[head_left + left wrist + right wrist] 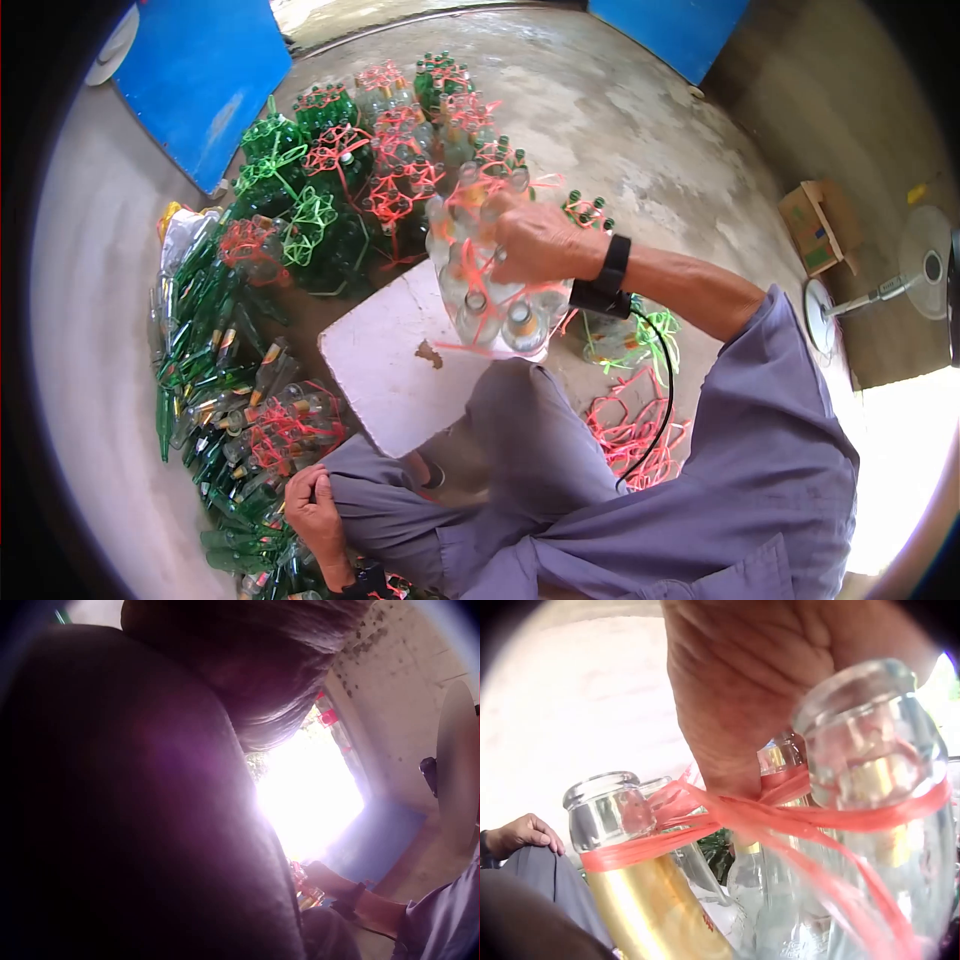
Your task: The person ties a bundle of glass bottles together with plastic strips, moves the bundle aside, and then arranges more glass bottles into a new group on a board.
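Note:
In the head view the right hand [540, 240] grips a bundle of clear glass bottles [478, 318] near its top, above the right part of a pale, chipped board [385, 350]. Seen from the right wrist, that hand [742, 682] reaches down between the bottle necks, its fingers at the red plastic ties [780, 814]; the fingertips are hidden. One bottle [652, 900] there has a gold label. The left hand [315, 510] rests on the left knee, fingers loosely bent, holding nothing. Dark, close shapes fill much of the left wrist view.
Tied bundles of green bottles [330, 240] and clear ones stand beyond the board. Loose green bottles [190, 330] lie piled along the left wall. Red ties [640, 430] lie on the floor at right, near a cable. A cardboard box [808, 230] and a fan [925, 265] are farther right.

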Demonstrator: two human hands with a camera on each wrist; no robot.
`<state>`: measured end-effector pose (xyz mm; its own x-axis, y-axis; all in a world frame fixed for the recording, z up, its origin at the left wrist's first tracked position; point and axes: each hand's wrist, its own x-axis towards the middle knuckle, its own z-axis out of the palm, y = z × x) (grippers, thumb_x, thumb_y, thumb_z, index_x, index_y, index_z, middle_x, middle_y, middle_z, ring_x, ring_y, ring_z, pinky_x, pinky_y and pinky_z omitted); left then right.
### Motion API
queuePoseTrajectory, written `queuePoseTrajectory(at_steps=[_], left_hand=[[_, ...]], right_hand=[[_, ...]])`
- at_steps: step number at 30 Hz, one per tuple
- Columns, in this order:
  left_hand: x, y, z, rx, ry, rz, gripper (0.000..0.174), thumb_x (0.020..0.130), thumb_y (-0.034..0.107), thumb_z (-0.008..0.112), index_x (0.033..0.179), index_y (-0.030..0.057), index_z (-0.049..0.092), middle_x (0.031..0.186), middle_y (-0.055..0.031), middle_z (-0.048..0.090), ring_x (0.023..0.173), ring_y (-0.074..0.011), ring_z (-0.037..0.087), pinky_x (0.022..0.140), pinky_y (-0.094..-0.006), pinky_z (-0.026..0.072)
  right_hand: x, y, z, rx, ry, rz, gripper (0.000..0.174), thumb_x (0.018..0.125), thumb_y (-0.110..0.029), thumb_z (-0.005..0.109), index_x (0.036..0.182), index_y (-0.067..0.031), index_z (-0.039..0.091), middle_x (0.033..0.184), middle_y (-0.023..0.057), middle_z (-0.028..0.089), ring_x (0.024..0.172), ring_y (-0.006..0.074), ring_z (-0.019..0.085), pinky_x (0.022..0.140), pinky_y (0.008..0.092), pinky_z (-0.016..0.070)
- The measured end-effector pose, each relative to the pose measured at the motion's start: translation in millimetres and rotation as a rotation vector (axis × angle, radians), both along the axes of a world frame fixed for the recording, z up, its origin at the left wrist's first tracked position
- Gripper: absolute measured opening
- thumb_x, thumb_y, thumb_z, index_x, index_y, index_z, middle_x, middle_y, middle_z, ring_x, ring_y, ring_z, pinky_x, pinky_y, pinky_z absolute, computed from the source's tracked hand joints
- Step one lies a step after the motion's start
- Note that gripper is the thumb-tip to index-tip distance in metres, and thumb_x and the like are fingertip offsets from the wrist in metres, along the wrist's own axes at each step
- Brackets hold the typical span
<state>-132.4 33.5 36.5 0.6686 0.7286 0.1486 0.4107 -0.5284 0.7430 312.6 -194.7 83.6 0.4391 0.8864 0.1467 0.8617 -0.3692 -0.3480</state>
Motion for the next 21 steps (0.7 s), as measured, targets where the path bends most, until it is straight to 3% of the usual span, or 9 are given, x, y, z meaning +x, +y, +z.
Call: queuePoseTrajectory(at_steps=[1,2,5,7,11,14,16,18,21], left_hand=[[1,-2,2,-0.002,-0.005,-0.005,0.008,0.092,0.003,0.066,0.095,-0.0027,0.070,0.101,-0.0129,0.073,0.098,-0.0268,0.066,0.093,-0.0369,0.0499],[1,-2,2,-0.004,-0.008,-0.011,0.008,0.092,0.003,0.066,0.095,-0.0027,0.070,0.101,-0.0129,0.073,0.098,-0.0268,0.066,0.093,-0.0369,0.0499],[1,-3,0,0.014,-0.022,-0.012,0.008,0.093,0.003,0.065,0.096,-0.0029,0.070,0.102,-0.0129,0.073,0.098,-0.0266,0.066,0.093,-0.0368,0.0498],[2,-3,1,0.016,-0.027,-0.025,0.008,0.093,0.003,0.065,0.097,-0.0029,0.070,0.103,-0.0134,0.072,0.098,-0.0269,0.066,0.093,-0.0367,0.0499],[2,3,-9,0.056,-0.015,-0.064,0.010,0.095,0.004,0.064,0.100,-0.0027,0.069,0.106,-0.0144,0.071,0.098,-0.0267,0.067,0.092,-0.0366,0.0508],[5,5,-12,0.108,0.003,-0.084,0.012,0.096,0.005,0.063,0.102,-0.0025,0.069,0.105,-0.0140,0.071,0.098,-0.0263,0.067,0.092,-0.0363,0.0510],[6,7,-14,0.096,0.032,-0.090,0.012,0.096,0.006,0.063,0.103,-0.0023,0.070,0.105,-0.0138,0.071,0.098,-0.0263,0.067,0.092,-0.0362,0.0508],[9,9,-15,0.104,0.012,-0.129,0.013,0.096,0.007,0.063,0.103,-0.0024,0.070,0.105,-0.0137,0.071,0.098,-0.0260,0.067,0.093,-0.0362,0.0504],[11,9,-15,0.137,0.035,-0.159,0.014,0.097,0.008,0.062,0.104,-0.0018,0.070,0.106,-0.0122,0.071,0.099,-0.0257,0.066,0.094,-0.0364,0.0498]], right_hand=[[9,-13,2,0.010,-0.058,0.022,0.026,0.063,-0.023,0.075,0.070,0.0001,0.067,0.108,0.0194,0.058,0.093,0.0373,0.062,0.068,0.0484,0.0504],[-5,-23,44,-0.203,-0.011,-0.105,0.026,0.063,-0.024,0.075,0.072,-0.0002,0.068,0.109,0.0205,0.059,0.092,0.0371,0.062,0.069,0.0482,0.0511],[-4,-72,59,-0.109,-0.087,-0.159,0.028,0.065,-0.026,0.075,0.073,-0.0004,0.070,0.108,0.0212,0.061,0.092,0.0369,0.063,0.072,0.0476,0.0530],[-12,-104,81,-0.110,-0.128,-0.285,0.033,0.066,-0.029,0.080,0.067,0.0015,0.069,0.129,0.0203,0.062,0.095,0.0366,0.067,0.080,0.0431,0.0550],[-45,-185,109,-0.040,-0.202,-0.363,0.035,0.067,-0.030,0.080,0.068,0.0026,0.069,0.132,0.0220,0.060,0.100,0.0361,0.066,0.083,0.0423,0.0551],[-79,-239,129,-0.132,-0.180,-0.478,0.033,0.066,-0.029,0.078,0.075,0.0018,0.071,0.121,0.0212,0.063,0.103,0.0380,0.064,0.077,0.0462,0.0529],[-116,-263,141,-0.044,-0.202,-0.520,0.031,0.067,-0.025,0.080,0.076,0.0035,0.071,0.129,0.0190,0.060,0.107,0.0376,0.064,0.081,0.0452,0.0526],[-143,-287,142,-0.057,-0.008,-0.664,0.034,0.063,-0.019,0.085,0.073,0.0071,0.067,0.143,0.0264,0.054,0.124,0.0433,0.057,0.103,0.0425,0.0468],[-169,-325,121,-0.042,0.136,-0.751,0.029,0.062,-0.013,0.085,0.075,0.0064,0.067,0.138,0.0224,0.057,0.120,0.0372,0.060,0.100,0.0385,0.0479]])
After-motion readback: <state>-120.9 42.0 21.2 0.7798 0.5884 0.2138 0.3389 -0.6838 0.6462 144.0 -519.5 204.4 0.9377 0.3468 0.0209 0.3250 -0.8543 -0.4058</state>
